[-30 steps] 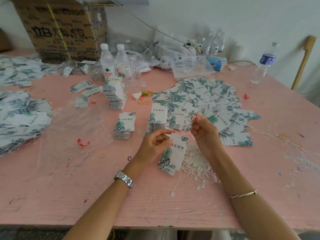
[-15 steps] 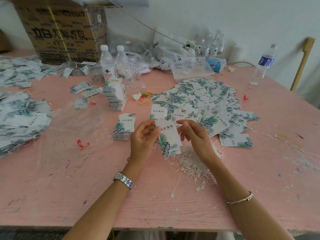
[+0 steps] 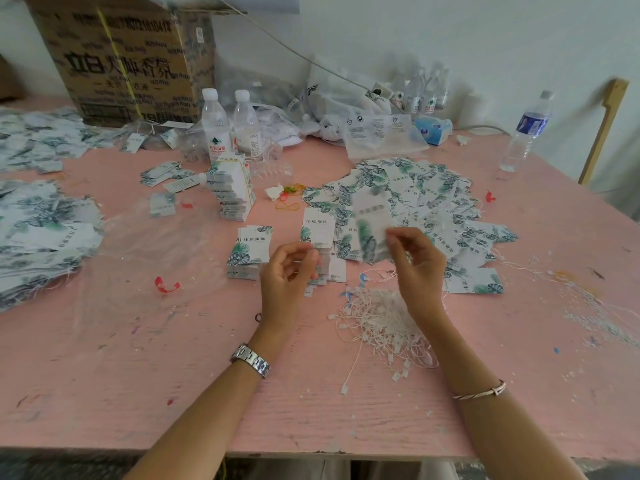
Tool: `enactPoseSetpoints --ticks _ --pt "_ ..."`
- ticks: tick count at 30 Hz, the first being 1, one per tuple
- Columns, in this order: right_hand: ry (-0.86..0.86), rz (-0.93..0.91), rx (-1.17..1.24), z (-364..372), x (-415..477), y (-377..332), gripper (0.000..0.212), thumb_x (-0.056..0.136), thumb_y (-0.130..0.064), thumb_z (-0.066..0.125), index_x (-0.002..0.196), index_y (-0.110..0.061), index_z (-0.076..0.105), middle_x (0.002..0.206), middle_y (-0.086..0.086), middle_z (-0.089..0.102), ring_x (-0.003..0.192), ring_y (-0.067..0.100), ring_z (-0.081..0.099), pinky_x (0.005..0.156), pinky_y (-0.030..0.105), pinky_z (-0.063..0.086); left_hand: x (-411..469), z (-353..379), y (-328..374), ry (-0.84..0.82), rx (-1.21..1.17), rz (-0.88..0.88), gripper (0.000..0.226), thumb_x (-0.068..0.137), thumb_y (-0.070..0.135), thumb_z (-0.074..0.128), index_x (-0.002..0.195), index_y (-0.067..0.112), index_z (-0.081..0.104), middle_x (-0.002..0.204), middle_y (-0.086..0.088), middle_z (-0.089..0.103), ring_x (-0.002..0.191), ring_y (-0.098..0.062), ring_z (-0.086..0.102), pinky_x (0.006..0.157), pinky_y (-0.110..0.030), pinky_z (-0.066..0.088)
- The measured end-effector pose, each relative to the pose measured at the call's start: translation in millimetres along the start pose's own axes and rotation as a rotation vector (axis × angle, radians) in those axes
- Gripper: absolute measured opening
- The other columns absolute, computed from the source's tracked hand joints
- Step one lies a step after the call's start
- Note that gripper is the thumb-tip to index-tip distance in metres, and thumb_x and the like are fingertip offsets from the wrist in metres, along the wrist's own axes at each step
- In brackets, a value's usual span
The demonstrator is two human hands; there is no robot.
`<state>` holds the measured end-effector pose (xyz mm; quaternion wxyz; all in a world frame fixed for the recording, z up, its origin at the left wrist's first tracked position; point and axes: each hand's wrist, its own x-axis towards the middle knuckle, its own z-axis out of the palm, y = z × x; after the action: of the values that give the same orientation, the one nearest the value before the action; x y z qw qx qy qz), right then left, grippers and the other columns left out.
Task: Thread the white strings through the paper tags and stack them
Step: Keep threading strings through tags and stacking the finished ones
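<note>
Pink table (image 3: pixel 104 393). Big loose spread of leaf-print tags (image 3: pixel 426 188) at centre-right. Tangle of white strings (image 3: pixel 377 323) near the front edge, under the right wrist. Two short stacks (image 3: pixel 251 251) sit just past the left hand.

Right hand (image 3: pixel 419 268) is raised over the near edge of the spread, thumb and forefinger pinching one tag (image 3: pixel 370 220) by its lower edge. The tag is motion-blurred, so I can't tell if a string is in it. Left hand (image 3: pixel 287 275) hovers beside the stacks with fingers curled in. It may have a string end, can't tell.

Judgement: this is the hand-off between threading and stacking. If the tag is strung, it should go flat and square onto a stack. If not, its hole needs a string end from the tangle.

Around:
- Cardboard box (image 3: pixel 131 60) at the back left.
- More tag heaps (image 3: pixel 38 230) along the left edge.
- Clear plastic sheet (image 3: pixel 149 251) left of the stacks.
- Banded tall stack (image 3: pixel 233 188) and water bottles (image 3: pixel 214 126) behind.
- Red scrap (image 3: pixel 166 285) on the plastic.

In the way: the strings are knotted together, so pulling one will likely drag others. The stacks crowd the left hand.
</note>
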<state>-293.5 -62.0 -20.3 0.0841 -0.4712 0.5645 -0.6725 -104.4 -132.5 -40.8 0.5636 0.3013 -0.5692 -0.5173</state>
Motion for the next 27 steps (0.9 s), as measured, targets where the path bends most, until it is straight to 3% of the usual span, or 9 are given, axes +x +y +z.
enactPoseSetpoints --ticks 4,7,9,12,15,20,27 --pt "0.305 -0.027 -0.264 -17 15 8 0.015 0.099 -0.007 0.056 0.110 -0.004 0.067 0.100 0.009 0.067 0.086 0.026 0.063 0.066 0.030 0.053 -2 1 -1 -0.055 0.053 -0.027 0.006 0.094 0.013 0.068 0.097 0.019 0.069 0.082 0.009 0.072 0.072 -0.007 0.064 0.070 -0.022 0.053" --pt "0.416 0.056 -0.418 -30 26 16 0.024 0.102 -0.007 0.051 0.120 0.000 0.064 0.112 0.014 0.063 0.091 0.018 0.057 0.073 0.016 0.046 -5 3 -1 -0.129 0.195 0.029 0.012 0.092 0.015 0.072 0.092 0.026 0.070 0.081 0.016 0.070 0.076 -0.004 0.062 0.070 -0.019 0.050" --pt "0.407 0.160 -0.524 -35 29 21 0.031 0.103 -0.011 0.047 0.129 0.001 0.059 0.122 0.015 0.059 0.105 0.022 0.055 0.089 0.024 0.045 -8 3 -2 -0.233 0.345 0.108 0.009 0.090 0.015 0.074 0.093 0.024 0.073 0.084 0.016 0.069 0.076 -0.004 0.059 0.070 -0.016 0.046" --pt "0.340 0.311 -0.691 -39 29 25 0.039 0.103 -0.015 0.043 0.137 0.001 0.053 0.138 0.019 0.052 0.129 0.033 0.042 0.107 0.042 0.032 -13 5 -4 -0.399 0.659 0.265 0.010 0.088 0.019 0.076 0.097 0.021 0.077 0.092 0.007 0.065 0.084 -0.012 0.055 0.082 -0.026 0.044" --pt "0.272 0.395 -0.847 -41 29 26 0.042 0.102 -0.021 0.043 0.139 -0.004 0.052 0.140 0.018 0.050 0.133 0.036 0.033 0.106 0.045 0.026 -16 6 -3 -0.452 0.802 0.389 0.014 0.087 0.015 0.076 0.099 0.023 0.079 0.096 0.002 0.061 0.093 -0.015 0.053 0.085 -0.027 0.038" --pt "0.193 0.487 -0.975 -38 26 26 0.042 0.101 -0.028 0.040 0.138 -0.014 0.052 0.131 0.015 0.041 0.127 0.038 0.028 0.104 0.048 0.023 -13 2 -3 -0.487 0.966 0.467 0.022 0.091 0.012 0.072 0.108 0.023 0.079 0.102 -0.003 0.061 0.096 -0.025 0.055 0.081 -0.039 0.045" --pt "0.197 0.373 -0.892 -22 23 19 0.037 0.097 -0.024 0.050 0.133 -0.016 0.053 0.134 0.014 0.035 0.130 0.036 0.023 0.104 0.047 0.020 -10 4 3 -0.508 1.022 0.510 0.013 0.089 0.029 0.074 0.098 0.022 0.081 0.102 -0.003 0.059 0.096 -0.024 0.052 0.080 -0.038 0.044"
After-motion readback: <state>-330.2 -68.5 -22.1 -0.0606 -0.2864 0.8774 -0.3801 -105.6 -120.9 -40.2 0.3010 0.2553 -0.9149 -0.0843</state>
